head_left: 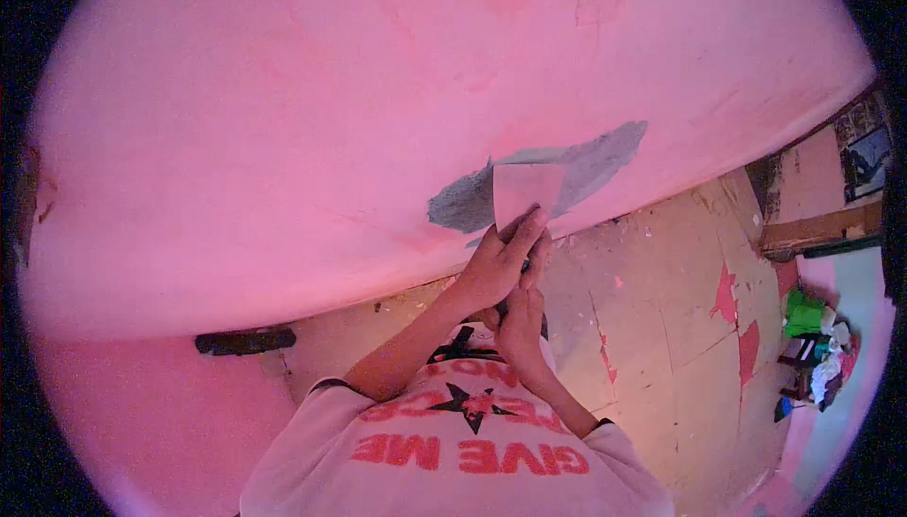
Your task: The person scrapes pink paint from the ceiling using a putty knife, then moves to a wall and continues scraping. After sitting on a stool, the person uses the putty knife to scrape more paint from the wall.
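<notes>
A broad, flat putty knife lies with its blade against the pink wall. Behind the blade is a rough grey patch, stretching out on both sides of it where the pink coating is absent. My left hand is closed on the lower part of the blade, fingers pressed on its face. Just below, close to my shirt, my right hand is wrapped round the handle end, which is mostly hidden by the fingers.
The worn floor has pink flakes and cracks. A dark cylindrical object lies at the wall's foot on the left. To the right are a green item with a pile of cloths, and a framed picture.
</notes>
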The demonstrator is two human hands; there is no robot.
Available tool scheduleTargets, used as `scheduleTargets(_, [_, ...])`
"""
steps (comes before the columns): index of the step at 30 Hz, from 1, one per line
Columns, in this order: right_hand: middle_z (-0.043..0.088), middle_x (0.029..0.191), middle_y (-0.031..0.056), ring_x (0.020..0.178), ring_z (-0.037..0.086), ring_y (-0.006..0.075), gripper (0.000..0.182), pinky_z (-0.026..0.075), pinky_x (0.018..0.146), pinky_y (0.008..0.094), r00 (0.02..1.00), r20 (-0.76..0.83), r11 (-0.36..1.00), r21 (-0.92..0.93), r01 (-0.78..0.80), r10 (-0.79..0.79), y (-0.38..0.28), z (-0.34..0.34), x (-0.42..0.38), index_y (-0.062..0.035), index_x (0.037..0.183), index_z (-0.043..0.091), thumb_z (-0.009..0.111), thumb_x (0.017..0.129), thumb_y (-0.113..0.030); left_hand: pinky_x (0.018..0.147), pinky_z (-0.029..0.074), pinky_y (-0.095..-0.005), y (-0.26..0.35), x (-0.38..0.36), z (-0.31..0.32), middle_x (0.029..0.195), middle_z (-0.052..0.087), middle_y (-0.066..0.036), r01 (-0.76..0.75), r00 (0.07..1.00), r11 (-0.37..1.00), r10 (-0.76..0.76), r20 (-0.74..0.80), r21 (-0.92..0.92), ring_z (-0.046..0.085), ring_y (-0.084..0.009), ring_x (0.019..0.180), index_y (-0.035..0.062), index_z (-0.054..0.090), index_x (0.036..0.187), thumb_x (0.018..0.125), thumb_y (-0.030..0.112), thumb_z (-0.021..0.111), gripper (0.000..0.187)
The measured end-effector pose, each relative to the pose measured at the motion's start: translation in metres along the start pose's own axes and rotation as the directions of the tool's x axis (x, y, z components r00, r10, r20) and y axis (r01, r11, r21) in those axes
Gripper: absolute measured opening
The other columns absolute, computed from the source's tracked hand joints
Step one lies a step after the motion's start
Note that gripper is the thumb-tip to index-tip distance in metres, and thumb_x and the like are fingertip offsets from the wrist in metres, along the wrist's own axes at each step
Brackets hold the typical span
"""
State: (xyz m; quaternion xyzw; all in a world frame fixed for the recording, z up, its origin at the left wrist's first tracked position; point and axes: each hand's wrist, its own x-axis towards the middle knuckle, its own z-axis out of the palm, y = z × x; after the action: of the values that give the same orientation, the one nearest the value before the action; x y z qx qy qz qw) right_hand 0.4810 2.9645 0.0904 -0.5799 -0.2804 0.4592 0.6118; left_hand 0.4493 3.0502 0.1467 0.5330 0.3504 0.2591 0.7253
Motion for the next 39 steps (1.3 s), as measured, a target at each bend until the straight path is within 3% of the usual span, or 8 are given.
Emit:
scheduleTargets(3, [0.048, 0.054, 0.0011, 0.041, 0.039, 0.0054, 0.031, 0.023, 0.035, 0.0218, 0.932, -0.083, 0.911, -0.258, 0.321, -0.351, 0.011, 0.004, 0.009, -0.0021, 0.079, 0.05, 0.032, 0.091, -0.024, 0.036, 0.035, -0.0251, -0.001, 0.004, -0.002, 0.046, 0.042, -0.002, -0.03, 0.999, 0.999, 0.03, 0.011, 0.022, 0.042, -0.0123, 0.035, 0.0077, 0.044, 0.067, 0.091, 0.045, 0.039, 0.044])
scheduleTargets(9, [0.058, 0.079, 0.0143, 0.069, 0.056, 0.0276, 0.023, 0.042, 0.057, 0.0377, 0.997, -0.078, 0.984, 0.18, -0.008, 0.022, 0.04, -0.008, 0.005, 0.0016, 0.095, 0.052, 0.046, 0.082, -0.016, 0.036, 0.035, -0.0233, -0.008, 0.006, -0.004, 0.05, 0.041, -0.001, 0.002, 0.998, 1.0, -0.002, 0.061, -0.015, 0.042, -0.0106, 0.036, 0.0083, 0.042, 0.069, 0.092, 0.042, 0.038, 0.041])
scheduleTargets(11, [0.054, 0.082, 0.0127, 0.066, 0.052, 0.0181, 0.052, 0.044, 0.06, 0.0326, 0.96, 0.088, 0.87, -0.408, 0.278, -0.266, 0.029, -0.012, 0.005, 0.0009, 0.132, 0.029, 0.037, 0.092, -0.031, 0.041, 0.032, -0.0223, -0.003, 0.007, -0.002, 0.049, 0.038, 0.0, 0.033, 0.999, 0.998, -0.031, 0.031, -0.054, 0.038, -0.0086, 0.04, 0.0058, 0.043, 0.073, 0.094, 0.038, 0.037, 0.039])
scheduleTargets(15, [0.054, 0.087, 0.0132, 0.069, 0.052, 0.0181, 0.049, 0.043, 0.061, 0.0329, 0.941, 0.039, 0.869, -0.372, 0.327, -0.337, 0.022, -0.009, 0.009, 0.002, 0.129, 0.031, 0.042, 0.09, -0.025, 0.041, 0.032, -0.0225, -0.005, 0.007, -0.004, 0.052, 0.038, 0.0, 0.029, 0.998, 0.999, -0.027, 0.056, -0.03, 0.038, -0.0086, 0.04, 0.0057, 0.042, 0.073, 0.094, 0.037, 0.038, 0.038])
scheduleTargets(18, [0.054, 0.092, 0.0142, 0.073, 0.053, 0.0198, 0.051, 0.044, 0.065, 0.0343, 0.994, 0.018, 0.994, -0.01, -0.11, 0.11, 0.015, -0.008, 0.006, 0.0036, 0.129, 0.031, 0.045, 0.087, -0.023, 0.041, 0.032, -0.023, -0.01, 0.009, -0.005, 0.053, 0.039, 0.0, -0.022, 0.997, 0.997, 0.027, 0.079, -0.072, 0.038, -0.0082, 0.04, 0.0061, 0.041, 0.072, 0.094, 0.037, 0.038, 0.037])
scheduleTargets(24, [0.058, 0.101, 0.0244, 0.095, 0.058, 0.0319, 0.041, 0.045, 0.08, 0.039, 0.836, 0.112, 0.603, -0.642, 0.474, -0.537, 0.026, -0.004, 0.017, 0.0057, 0.109, 0.051, 0.026, 0.089, -0.02, 0.04, 0.033, -0.0229, -0.001, 0.009, -0.008, 0.054, 0.039, 0.0, 0.011, 0.999, 1.0, -0.011, 0.036, -0.002, 0.039, -0.0073, 0.041, 0.0063, 0.041, 0.071, 0.094, 0.038, 0.037, 0.039])
scheduleTargets(36, [0.057, 0.101, 0.0209, 0.075, 0.058, 0.0243, 0.033, 0.044, 0.061, 0.0383, 0.993, -0.014, 0.989, 0.102, -0.112, 0.114, -0.003, 0.005, 0.016, 0.004, 0.109, 0.048, 0.033, 0.088, -0.017, 0.044, 0.037, -0.0241, 0.01, 0.012, -0.01, 0.062, 0.044, -0.001, 0.091, 0.993, 0.996, -0.092, 0.076, 0.01, 0.044, -0.0104, 0.048, 0.0078, 0.045, 0.073, 0.091, 0.041, 0.042, 0.038])
scheduleTargets(39, [0.05, 0.114, 0.0251, 0.083, 0.058, 0.0353, 0.04, 0.044, 0.067, 0.0434, 0.915, 0.071, 0.777, -0.505, 0.376, -0.397, -0.012, 0.005, 0.021, 0.0055, 0.117, 0.041, 0.042, 0.082, -0.013, 0.037, 0.035, -0.0231, 0.024, 0.006, -0.001, 0.061, 0.044, -0.001, -0.103, 0.993, 0.994, 0.104, -0.055, 0.02, 0.043, -0.0098, 0.043, 0.0083, 0.046, 0.074, 0.091, 0.041, 0.043, 0.037])
